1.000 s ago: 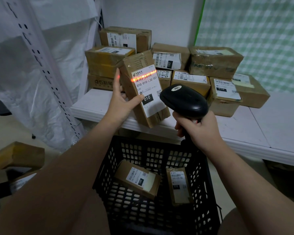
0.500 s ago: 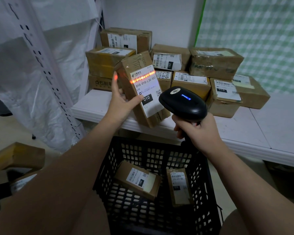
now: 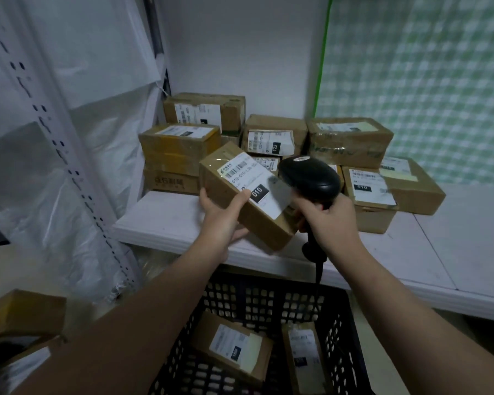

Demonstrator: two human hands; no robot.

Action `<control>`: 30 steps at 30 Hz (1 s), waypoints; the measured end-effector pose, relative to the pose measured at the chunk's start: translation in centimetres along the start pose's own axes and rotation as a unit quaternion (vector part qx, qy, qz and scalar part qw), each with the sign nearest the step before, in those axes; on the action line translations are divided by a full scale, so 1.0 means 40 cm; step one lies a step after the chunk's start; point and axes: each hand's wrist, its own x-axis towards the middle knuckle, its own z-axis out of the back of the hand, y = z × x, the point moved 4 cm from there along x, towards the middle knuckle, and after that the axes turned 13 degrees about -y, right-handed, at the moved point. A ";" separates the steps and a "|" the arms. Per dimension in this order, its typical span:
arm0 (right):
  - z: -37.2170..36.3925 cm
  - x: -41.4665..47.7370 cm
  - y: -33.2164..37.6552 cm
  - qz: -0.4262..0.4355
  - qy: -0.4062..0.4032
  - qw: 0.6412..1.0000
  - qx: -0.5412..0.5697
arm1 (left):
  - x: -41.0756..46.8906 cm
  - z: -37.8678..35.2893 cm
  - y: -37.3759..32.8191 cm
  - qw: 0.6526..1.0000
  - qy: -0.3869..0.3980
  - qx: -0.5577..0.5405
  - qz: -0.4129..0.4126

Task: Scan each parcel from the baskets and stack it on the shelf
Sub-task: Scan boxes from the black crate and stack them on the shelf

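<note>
Left hand (image 3: 223,220): we grip the near end of a long brown cardboard parcel (image 3: 268,206), thumb on top, fingers curled beneath it. The parcel is tilted, with its white "010" label up.
Right hand (image 3: 334,220): fingers wrapped round the handle of a black handheld barcode scanner (image 3: 308,175), its head just beside the label.
Parcel: held over the white shelf (image 3: 166,220), in front of stacked brown boxes (image 3: 274,138).
Basket (image 3: 268,303): black plastic lattice, below our arms — two labelled parcels inside.
</note>
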 end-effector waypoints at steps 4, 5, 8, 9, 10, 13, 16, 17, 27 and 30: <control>0.031 0.098 0.030 -0.015 -0.053 0.995 0.078 | 0.052 -0.117 -0.084 1.000 -0.006 -0.019 -0.015; 0.039 0.111 0.028 -0.017 -0.058 0.994 0.093 | 0.065 -0.143 -0.100 0.999 -0.015 -0.034 -0.009; 0.055 0.128 0.001 -0.038 -0.058 0.993 0.096 | 0.106 -0.202 -0.124 0.995 -0.055 -0.074 0.031; 0.057 0.129 -0.011 -0.049 -0.055 0.993 0.095 | 0.119 -0.214 -0.124 0.993 -0.069 -0.083 0.049; 0.058 0.129 -0.024 -0.061 -0.054 0.992 0.098 | 0.131 -0.223 -0.119 0.990 -0.079 -0.089 0.069; 0.055 0.129 -0.051 -0.086 -0.058 0.991 0.085 | 0.155 -0.231 -0.098 0.985 -0.110 -0.088 0.104; 0.046 0.129 -0.057 -0.095 -0.053 0.991 0.081 | 0.153 -0.228 -0.102 0.991 -0.120 0.009 0.059; 0.044 0.129 -0.057 -0.095 -0.050 0.991 0.078 | 0.146 -0.221 -0.107 0.987 -0.129 0.096 0.012; 0.043 0.125 -0.073 -0.096 -0.049 0.993 0.052 | 0.147 -0.266 -0.166 0.559 -0.008 0.596 -0.577; 0.044 0.125 -0.084 -0.102 -0.054 0.992 0.054 | 0.183 -0.288 -0.184 0.565 -0.015 0.594 -0.572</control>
